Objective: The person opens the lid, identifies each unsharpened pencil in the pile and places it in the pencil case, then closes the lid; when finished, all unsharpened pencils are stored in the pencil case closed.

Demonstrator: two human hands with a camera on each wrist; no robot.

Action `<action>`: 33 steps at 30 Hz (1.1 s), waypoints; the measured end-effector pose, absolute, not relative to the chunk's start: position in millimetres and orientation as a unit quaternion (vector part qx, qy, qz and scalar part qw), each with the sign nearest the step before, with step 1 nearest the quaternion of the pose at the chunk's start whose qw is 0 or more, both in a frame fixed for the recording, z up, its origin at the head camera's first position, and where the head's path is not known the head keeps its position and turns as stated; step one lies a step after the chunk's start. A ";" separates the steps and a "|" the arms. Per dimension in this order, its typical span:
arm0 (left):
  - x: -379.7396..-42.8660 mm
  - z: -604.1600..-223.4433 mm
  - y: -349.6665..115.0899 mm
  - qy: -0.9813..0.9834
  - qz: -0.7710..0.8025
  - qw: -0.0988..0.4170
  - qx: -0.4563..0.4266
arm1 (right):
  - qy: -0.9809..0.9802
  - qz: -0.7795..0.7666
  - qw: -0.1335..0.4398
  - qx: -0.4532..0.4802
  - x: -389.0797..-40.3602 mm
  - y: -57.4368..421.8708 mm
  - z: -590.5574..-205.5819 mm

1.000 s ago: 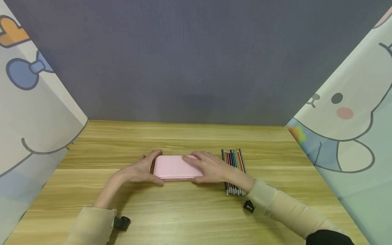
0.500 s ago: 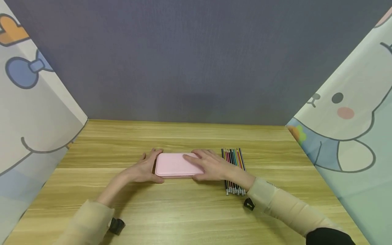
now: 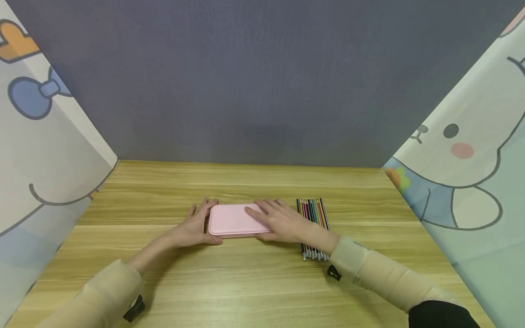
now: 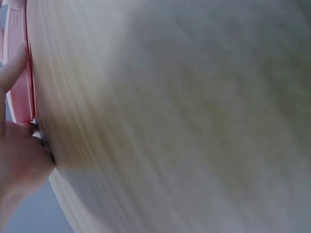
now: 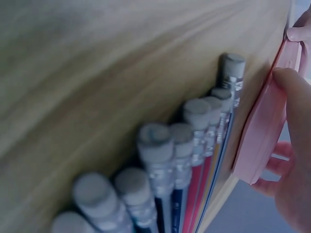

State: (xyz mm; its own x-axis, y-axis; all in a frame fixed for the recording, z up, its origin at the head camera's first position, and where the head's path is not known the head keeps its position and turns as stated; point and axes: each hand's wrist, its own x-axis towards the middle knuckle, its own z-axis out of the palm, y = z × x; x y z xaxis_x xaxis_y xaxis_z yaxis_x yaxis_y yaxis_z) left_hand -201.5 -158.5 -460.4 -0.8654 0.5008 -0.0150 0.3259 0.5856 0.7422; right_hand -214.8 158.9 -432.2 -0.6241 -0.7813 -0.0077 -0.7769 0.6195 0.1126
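Note:
A flat pink pencil case (image 3: 231,220) with rounded corners lies closed on the table, long side across. My left hand (image 3: 196,229) holds its left end, thumb at the near corner and fingers round the far one. From the other end my right hand (image 3: 283,224) grips the case, with the index finger lying over the top and the thumb on the near side. In the left wrist view the left thumb (image 4: 14,68) lies against the side of the case (image 4: 20,99). The right wrist view shows the right thumb (image 5: 291,82) pressed to the same long side.
A row of several coloured pencils (image 3: 315,214) lies right of the case, partly under my right forearm, their eraser ends (image 5: 155,141) towards me. A grey panel (image 3: 254,91) stands behind the wooden table (image 3: 229,282). Cartoon-printed panels (image 3: 463,136) flank both sides.
The pencil case has shifted slightly away from me and to the right, both hands staying on it. My left forearm has swung outward to the left. The pencils have not moved.

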 end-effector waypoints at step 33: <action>-199.5 -466.1 -157.2 0.887 0.392 0.087 0.229 | -0.805 -0.231 0.159 0.522 -216.4 153.5 -428.9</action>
